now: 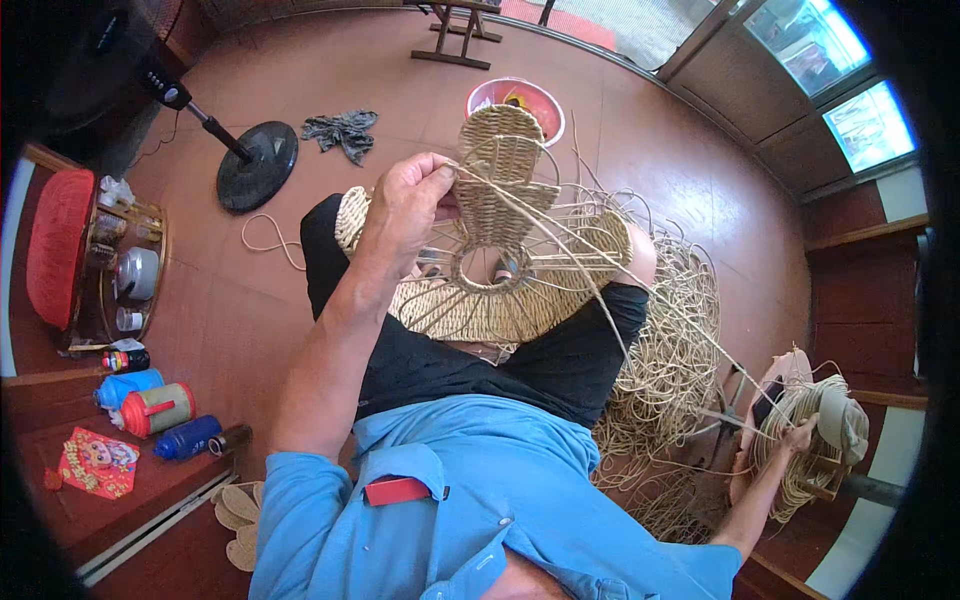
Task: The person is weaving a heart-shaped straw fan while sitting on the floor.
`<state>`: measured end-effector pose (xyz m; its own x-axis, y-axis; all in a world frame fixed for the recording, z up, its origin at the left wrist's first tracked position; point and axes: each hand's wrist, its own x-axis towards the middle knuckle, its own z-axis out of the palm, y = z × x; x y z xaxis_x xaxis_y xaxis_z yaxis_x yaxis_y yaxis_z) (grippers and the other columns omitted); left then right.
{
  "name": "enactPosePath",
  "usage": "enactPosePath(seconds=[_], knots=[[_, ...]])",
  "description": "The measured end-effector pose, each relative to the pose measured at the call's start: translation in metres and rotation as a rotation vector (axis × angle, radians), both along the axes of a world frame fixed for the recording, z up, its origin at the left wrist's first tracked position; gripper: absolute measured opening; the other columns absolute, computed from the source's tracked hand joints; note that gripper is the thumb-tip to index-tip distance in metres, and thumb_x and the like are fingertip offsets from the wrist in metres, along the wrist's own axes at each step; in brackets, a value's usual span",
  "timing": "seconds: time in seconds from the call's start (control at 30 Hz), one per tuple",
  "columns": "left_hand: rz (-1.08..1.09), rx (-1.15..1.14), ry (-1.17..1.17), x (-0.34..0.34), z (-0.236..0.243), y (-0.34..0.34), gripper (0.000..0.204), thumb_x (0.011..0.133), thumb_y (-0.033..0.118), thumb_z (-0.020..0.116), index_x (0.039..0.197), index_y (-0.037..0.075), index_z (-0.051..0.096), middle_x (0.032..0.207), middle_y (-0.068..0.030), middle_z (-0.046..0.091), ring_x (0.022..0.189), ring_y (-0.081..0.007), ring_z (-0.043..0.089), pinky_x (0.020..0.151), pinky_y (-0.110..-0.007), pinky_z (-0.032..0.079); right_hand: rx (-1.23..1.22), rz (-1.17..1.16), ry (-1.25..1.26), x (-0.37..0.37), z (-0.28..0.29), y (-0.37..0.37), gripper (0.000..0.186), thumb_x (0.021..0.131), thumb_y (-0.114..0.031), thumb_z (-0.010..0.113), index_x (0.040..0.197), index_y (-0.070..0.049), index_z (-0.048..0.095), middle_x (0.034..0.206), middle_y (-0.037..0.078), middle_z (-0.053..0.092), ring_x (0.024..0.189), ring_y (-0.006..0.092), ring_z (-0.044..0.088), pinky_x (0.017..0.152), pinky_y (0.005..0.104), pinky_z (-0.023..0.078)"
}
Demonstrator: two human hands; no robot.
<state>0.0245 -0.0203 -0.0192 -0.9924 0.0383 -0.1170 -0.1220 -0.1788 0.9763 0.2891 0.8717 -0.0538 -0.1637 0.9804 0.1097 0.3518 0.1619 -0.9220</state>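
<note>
On my lap rests a woven straw-coloured piece (470,315) with a round ring in the middle, wire spokes and an upright woven petal (500,190). My left hand (415,195) is closed at the petal's left edge, pinching a twisted straw-coloured cord (560,230). From there the cord runs taut across the petal and down to the right. Far out on that side, my right hand (798,437) is closed on the cord beside a thick coil of cord (800,410). Its fingertips are too small to make out fully.
A loose heap of cord (665,350) covers the floor by my right leg. Ahead stand a pink basin (540,100) and a wooden stool (455,35). A fan base (257,167) and dark cloth (342,133) lie left. Flasks (158,408) stand nearer.
</note>
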Motion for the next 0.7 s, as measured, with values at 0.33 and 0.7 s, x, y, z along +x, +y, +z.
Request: enactPosePath(seconds=[0.33,0.7], knots=[[0.127,0.061,0.0,0.006,-0.002,0.005,0.02,0.116,0.017,0.059,0.117,0.0,0.069,0.108,-0.012,0.079,0.095,-0.0212,0.079,0.092,-0.04,0.067,-0.04,0.953,-0.514,-0.087,-0.013,-0.103,0.026,0.109,-0.029,0.073,0.089,-0.014,0.064,0.074,-0.007,0.054,0.061,0.0043,0.049,0.054,0.0247,0.039],[0.205,0.011,0.109,0.016,-0.004,0.009,0.022,0.116,0.017,0.062,0.116,-0.002,0.073,0.098,-0.0059,0.076,0.087,-0.0124,0.075,0.083,-0.032,0.064,0.223,1.804,-0.139,-0.187,0.073,-0.596,0.028,0.101,-0.009,0.078,0.128,-0.003,0.077,0.099,0.01,0.074,0.086,0.0166,0.069,0.08,0.0327,0.057]])
